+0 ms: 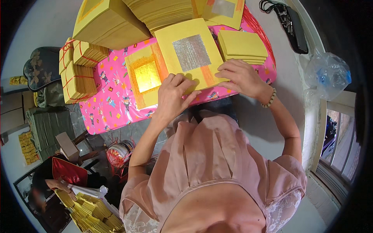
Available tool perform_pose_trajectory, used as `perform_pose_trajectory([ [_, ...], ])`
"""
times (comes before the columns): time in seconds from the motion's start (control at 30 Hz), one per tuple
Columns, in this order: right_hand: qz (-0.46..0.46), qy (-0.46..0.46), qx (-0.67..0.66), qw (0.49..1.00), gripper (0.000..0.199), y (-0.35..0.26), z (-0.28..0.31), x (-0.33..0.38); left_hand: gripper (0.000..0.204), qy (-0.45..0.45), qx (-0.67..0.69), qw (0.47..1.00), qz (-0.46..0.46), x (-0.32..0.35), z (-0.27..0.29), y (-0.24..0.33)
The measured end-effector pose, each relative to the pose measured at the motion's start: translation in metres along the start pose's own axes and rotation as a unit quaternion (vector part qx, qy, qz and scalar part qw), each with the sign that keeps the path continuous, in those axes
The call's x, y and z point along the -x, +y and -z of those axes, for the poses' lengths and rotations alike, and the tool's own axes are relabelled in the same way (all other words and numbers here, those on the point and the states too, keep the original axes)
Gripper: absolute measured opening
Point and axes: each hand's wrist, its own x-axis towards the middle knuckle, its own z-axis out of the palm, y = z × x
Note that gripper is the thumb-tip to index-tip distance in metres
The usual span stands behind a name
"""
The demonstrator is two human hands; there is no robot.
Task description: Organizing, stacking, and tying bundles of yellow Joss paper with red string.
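Note:
A yellow paper sheet (pixel 165 37) with a silver foil square (pixel 191 52) and an orange stripe lies before me on the table. My left hand (pixel 175 93) is at its near left corner, fingers bent over the paper and thumb by the near edge. At the near right corner, my right hand (pixel 243 79) has its bent fingers and thumb around the edge. Partly under this sheet lies another yellow sheet (pixel 134 93) with a gold foil square (pixel 147 76) and orange borders. To the right rests a low stack of folded yellow paper (pixel 243 44).
The pink patterned tablecloth (pixel 110 116) bears tall yellow paper stacks (pixel 116 25) behind and red-tied bundles (pixel 79 81) at left. Red strings (pixel 260 27) hang over the far right edge. At lower left, another person's hand (pixel 70 194) touches a yellow paper heap (pixel 89 209).

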Motion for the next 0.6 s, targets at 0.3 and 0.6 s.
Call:
perform_pose_trajectory([
  [0.3, -0.015, 0.056, -0.068, 0.996, 0.013, 0.0023, -0.0025, -0.0055, 0.015, 0.073, 0.042, 0.996, 0.012, 0.0, -0.0071, -0.0014],
  [0.6, -0.045, 0.053, -0.1, 0.993, 0.016, 0.0018, -0.003, -0.0077, 0.014, 0.076, 0.052, 0.995, 0.032, -0.0027, -0.0076, -0.0005],
])
